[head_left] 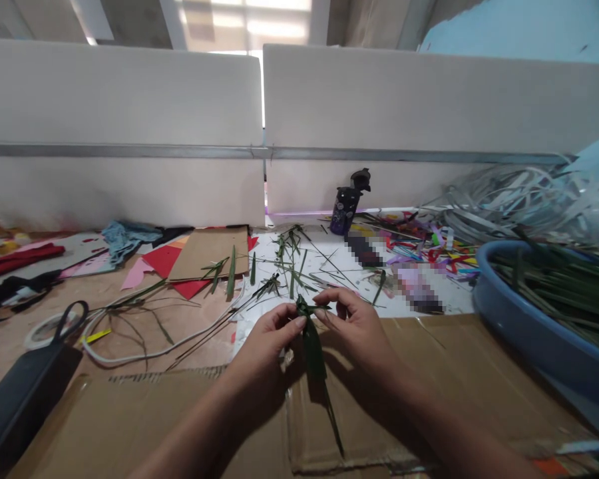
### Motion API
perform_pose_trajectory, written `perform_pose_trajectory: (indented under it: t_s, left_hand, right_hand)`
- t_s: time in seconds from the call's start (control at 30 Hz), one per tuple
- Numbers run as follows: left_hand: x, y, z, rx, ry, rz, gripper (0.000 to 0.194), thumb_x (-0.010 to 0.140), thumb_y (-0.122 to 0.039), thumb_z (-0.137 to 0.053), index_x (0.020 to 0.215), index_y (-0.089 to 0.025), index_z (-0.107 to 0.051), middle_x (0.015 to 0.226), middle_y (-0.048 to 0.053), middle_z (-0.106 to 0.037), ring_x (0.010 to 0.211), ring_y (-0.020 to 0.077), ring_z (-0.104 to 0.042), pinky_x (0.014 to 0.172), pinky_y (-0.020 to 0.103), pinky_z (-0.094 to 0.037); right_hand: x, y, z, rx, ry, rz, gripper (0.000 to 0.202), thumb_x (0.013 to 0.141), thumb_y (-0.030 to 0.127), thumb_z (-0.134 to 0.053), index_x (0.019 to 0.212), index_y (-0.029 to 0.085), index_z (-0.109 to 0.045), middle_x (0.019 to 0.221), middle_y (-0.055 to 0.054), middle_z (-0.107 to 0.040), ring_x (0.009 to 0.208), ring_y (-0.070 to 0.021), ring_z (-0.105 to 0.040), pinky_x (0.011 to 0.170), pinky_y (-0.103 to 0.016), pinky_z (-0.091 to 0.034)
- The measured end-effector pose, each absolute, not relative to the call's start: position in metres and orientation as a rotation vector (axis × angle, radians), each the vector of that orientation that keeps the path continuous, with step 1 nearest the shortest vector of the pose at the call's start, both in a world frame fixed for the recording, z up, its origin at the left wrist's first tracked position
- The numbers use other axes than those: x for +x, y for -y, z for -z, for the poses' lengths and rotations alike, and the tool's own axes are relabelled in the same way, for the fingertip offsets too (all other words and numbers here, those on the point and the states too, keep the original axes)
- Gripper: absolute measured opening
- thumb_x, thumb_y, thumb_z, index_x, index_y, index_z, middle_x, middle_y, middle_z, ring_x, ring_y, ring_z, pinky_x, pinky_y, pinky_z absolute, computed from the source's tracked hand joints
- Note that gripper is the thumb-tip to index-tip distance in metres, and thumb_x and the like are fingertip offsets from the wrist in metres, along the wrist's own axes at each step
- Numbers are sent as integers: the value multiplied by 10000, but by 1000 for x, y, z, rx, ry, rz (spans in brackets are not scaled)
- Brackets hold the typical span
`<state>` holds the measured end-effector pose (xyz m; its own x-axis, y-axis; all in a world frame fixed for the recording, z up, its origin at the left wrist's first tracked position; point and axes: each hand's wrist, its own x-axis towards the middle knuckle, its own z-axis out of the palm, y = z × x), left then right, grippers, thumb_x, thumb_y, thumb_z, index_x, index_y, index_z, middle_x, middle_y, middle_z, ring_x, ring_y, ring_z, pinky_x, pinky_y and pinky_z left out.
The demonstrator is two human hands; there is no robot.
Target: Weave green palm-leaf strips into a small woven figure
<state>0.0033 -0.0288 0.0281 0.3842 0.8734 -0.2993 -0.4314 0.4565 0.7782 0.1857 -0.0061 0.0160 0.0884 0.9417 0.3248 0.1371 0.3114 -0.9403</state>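
A dark green leaf strip, folded or knotted at its top [313,352], hangs between my hands over the cardboard sheet [404,372]. Its long thin tail points down toward me. My left hand [274,336] pinches the knotted end between thumb and fingers. From the other side, my right hand [352,322] grips a short strip that sticks out of the knot, thumb against fingertips. Just beyond my fingers lie several leaf scraps and small folded leaf pieces [269,286] on the white tabletop.
A blue tub [484,293] full of long green leaves stands at the right. A dark bottle [344,211] with its lid up is at the back. Coloured strips and clear plastic bands [519,199] lie back right. At left are a black speaker-like case [27,392], a white cable and coloured paper.
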Motion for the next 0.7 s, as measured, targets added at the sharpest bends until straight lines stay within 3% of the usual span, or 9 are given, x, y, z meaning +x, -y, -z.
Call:
perform_pose_trajectory:
  t_s: [0.13, 0.33, 0.57, 0.7]
  left_hand:
    - [3, 28, -25, 686, -771, -909, 244, 885, -335, -841, 1054, -216, -712, 897, 3, -590, 748, 102, -526, 669, 219, -428]
    - [7, 30, -26, 745, -677, -899, 174, 943, -335, -760, 1027, -204, -682, 848, 28, -601, 703, 142, -576, 604, 264, -436]
    - [5, 34, -37, 667, -816, -921, 329, 825, -145, -773, 1109, -277, -673, 1029, 15, -619, 786, 113, -564, 629, 217, -423]
    - [4, 34, -38, 685, -786, -909, 321, 833, -175, -795, 1106, -287, -669, 1037, 13, -599, 813, 132, -563, 644, 236, -459]
  right_hand:
    - [184, 10, -15, -1143, 1349, -796, 86, 810, 249, -851, 876, 278, -804, 778, -18, -671, 639, -173, -490, 569, -312, -387]
    - [178, 15, -10, -955, 1106, -1291, 188, 792, 292, -902, 917, 259, -765, 791, -15, -697, 650, -179, -598, 562, -311, -474]
    - [183, 7, -12, -965, 1138, -1273, 145, 796, 215, -855, 892, 251, -752, 770, -3, -687, 674, -166, -607, 540, -266, -468]
    - [182, 11, -13, -1021, 1129, -1329, 167, 773, 207, -866, 824, 243, -711, 749, 8, -668, 644, -153, -591, 535, -264, -458]
